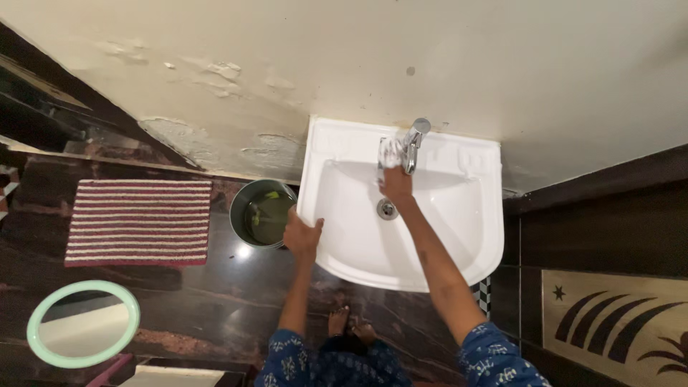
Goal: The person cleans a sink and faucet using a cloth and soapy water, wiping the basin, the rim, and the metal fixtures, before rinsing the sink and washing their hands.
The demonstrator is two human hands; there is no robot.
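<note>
A white wall-mounted washbasin (459,236) with a chrome tap (413,141) and a round metal drain (387,208) is below me. My right hand (395,183) reaches across the bowl and presses a crumpled white cloth (390,152) against the left side of the tap. My left hand (302,233) grips the basin's left rim, fingers curled over the edge. Both forearms are bare below blue patterned sleeves.
A steel bucket (261,213) holding greenish water stands on the dark floor just left of the basin. A red-and-white striped mat (140,222) lies further left. A round mirror with a mint-green frame (83,324) is at the lower left. My feet (350,322) show beneath the basin.
</note>
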